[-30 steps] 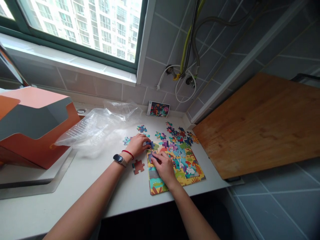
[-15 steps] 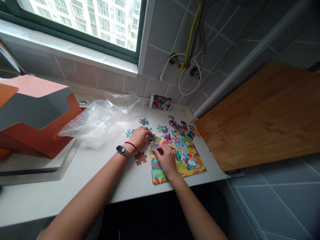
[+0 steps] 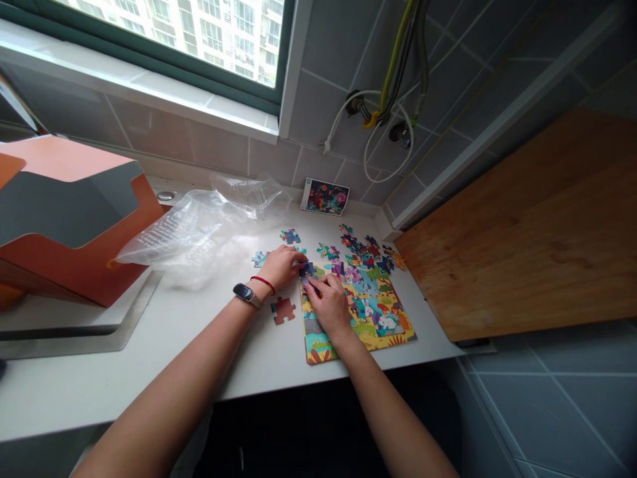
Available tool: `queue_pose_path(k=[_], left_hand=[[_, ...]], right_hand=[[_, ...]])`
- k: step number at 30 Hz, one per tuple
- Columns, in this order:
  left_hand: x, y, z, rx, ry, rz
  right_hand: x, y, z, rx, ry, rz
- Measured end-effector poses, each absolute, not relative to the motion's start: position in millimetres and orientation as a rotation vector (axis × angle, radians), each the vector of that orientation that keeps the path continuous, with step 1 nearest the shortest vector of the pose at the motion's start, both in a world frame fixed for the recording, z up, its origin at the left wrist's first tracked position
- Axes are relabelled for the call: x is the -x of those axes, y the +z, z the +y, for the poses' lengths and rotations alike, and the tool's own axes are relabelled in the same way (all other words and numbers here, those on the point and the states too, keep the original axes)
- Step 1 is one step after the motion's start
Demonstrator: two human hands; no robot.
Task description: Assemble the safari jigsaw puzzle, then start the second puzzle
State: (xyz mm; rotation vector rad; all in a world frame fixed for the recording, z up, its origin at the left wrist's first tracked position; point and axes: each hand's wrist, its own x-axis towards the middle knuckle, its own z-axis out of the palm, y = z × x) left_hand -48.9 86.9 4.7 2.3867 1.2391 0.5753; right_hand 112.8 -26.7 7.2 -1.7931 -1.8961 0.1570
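Piece [image 3: 307, 269] between left hand [image 3: 281, 264], right hand [image 3: 328, 302].

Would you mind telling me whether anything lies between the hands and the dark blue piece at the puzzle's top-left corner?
Nothing visible does. The left hand grips the dark blue piece at its fingertips, and the right hand rests on the puzzle, fingertips beside the piece.

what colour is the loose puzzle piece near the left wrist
Mostly red-brown; the loose puzzle piece shows best in the head view.
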Motion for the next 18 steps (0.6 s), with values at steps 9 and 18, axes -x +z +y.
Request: queue_pose_path(k=[9,18], left_hand=[[49.0,8.1,85.6,-2.385,0.553,1.254],[48.0,8.4,85.2,-2.395,0.542,1.272]], right_hand=[[-109.3,9.5,-32.2,1.757,0.082,-1.979],[-106.6,7.2,-33.9,1.72,0.025,-1.999]])
